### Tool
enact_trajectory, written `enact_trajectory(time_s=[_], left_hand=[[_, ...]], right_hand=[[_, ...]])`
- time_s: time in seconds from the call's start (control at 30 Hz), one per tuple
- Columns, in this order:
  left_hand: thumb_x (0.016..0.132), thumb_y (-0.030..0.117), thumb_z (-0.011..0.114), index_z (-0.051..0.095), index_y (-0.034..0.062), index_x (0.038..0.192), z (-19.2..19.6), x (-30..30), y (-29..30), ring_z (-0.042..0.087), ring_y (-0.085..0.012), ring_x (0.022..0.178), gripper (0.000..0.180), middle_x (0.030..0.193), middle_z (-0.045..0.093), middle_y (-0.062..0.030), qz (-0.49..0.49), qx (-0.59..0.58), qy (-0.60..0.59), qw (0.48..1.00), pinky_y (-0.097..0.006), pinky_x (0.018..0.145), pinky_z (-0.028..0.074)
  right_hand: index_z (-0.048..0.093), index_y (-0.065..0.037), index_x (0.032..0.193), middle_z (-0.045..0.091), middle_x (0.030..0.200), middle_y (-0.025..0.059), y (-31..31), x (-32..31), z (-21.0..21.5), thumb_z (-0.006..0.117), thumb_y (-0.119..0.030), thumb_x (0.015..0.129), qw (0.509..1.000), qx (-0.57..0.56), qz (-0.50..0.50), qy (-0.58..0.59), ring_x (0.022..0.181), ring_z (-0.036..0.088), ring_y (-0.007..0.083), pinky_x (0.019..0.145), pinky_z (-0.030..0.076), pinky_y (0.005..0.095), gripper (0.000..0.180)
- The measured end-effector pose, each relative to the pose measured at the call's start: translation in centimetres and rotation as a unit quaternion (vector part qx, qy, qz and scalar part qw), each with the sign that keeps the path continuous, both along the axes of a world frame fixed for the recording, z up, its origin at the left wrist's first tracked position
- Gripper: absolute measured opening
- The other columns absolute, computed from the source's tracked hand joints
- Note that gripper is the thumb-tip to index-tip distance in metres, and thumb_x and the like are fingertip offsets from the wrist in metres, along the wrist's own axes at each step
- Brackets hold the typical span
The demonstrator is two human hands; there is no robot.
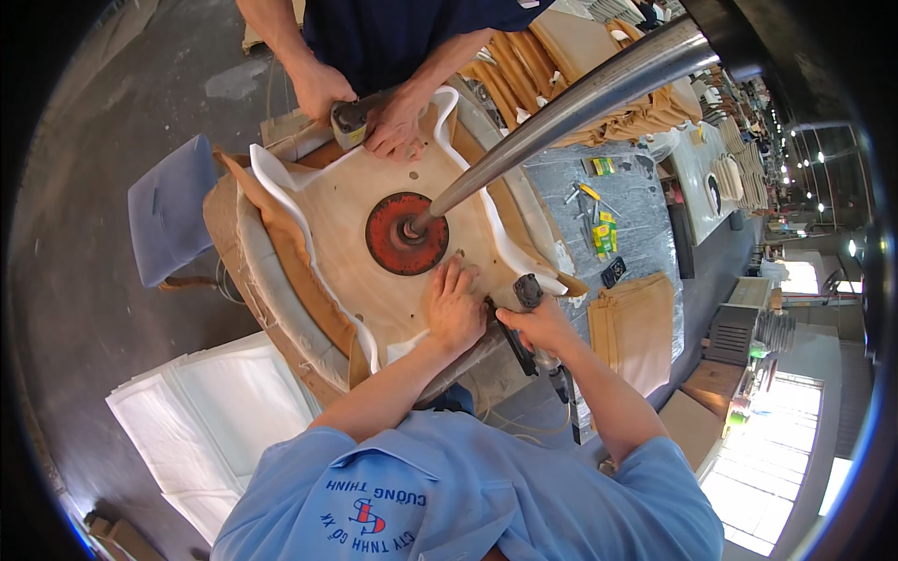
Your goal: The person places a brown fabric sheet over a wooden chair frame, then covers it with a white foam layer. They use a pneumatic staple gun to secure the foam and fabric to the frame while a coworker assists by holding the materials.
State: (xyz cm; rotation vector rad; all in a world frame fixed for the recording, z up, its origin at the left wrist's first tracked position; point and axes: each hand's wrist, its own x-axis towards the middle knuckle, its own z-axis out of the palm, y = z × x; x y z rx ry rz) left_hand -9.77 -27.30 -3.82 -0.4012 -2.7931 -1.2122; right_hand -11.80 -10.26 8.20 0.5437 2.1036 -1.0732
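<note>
A pale plywood seat board (346, 248) lies face up on a padded stand, with white foam (281, 187) and brown upholstery (299, 245) standing up around its edges. My left hand (456, 304) rests on the board's near edge, fingers stretched forward and touching the wood. Gripped in my right hand (543, 327) is an air staple gun (528, 292), its dark body beside the board's near right corner. A red round press plate (406, 234) on a steel shaft (571, 112) bears on the middle of the board. What lies beneath my left palm is hidden.
Across the board, a co-worker's hands (398, 126) hold another staple gun (350, 123) at the far edge. Plastic-covered table (645, 210) at right carries yellow-green boxes (604, 234), small tools and brown sheets (634, 327). White sheets (210, 411) and a blue-grey cushion (171, 210) stand at left.
</note>
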Motion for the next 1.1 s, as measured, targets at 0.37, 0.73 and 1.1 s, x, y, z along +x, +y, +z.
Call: enact_trajectory(time_s=[0.37, 0.73, 1.1], left_hand=[[0.087, 0.028, 0.082, 0.087, 0.0131, 0.096, 0.2, 1.0, -1.3, 0.032, -0.0396, 0.162, 0.018, 0.158, 0.055, -0.0074, 0.018, 0.008, -0.018, 1.000, -0.059, 0.135, 0.020], [0.089, 0.031, 0.080, 0.085, 0.0119, 0.095, -0.4, 2.3, -2.3, 0.031, -0.0396, 0.162, 0.020, 0.158, 0.054, -0.0097, 0.022, -0.002, -0.002, 1.000, -0.060, 0.135, 0.017], [0.093, 0.030, 0.077, 0.083, 0.0100, 0.100, 0.1, 2.3, -3.0, 0.028, -0.0385, 0.164, 0.023, 0.164, 0.049, -0.0109, 0.003, -0.026, -0.059, 0.998, -0.061, 0.136, 0.014]], right_hand=[[0.070, 0.001, 0.116, 0.068, 0.072, 0.0049, -0.1, 1.6, -0.1, 0.087, -0.021, 0.095, 0.996, -0.081, -0.024, 0.030, 0.047, 0.058, 0.0125, 0.042, 0.045, 0.0323, 0.034], [0.072, 0.002, 0.112, 0.068, 0.073, 0.0046, -1.2, 1.3, -0.4, 0.086, -0.021, 0.096, 0.999, -0.031, -0.014, 0.035, 0.047, 0.058, 0.0124, 0.042, 0.044, 0.0321, 0.031], [0.072, 0.000, 0.119, 0.069, 0.080, 0.0037, -3.2, 1.3, 0.2, 0.085, -0.019, 0.097, 0.999, 0.014, 0.028, 0.024, 0.048, 0.056, 0.0123, 0.042, 0.042, 0.0315, 0.031]])
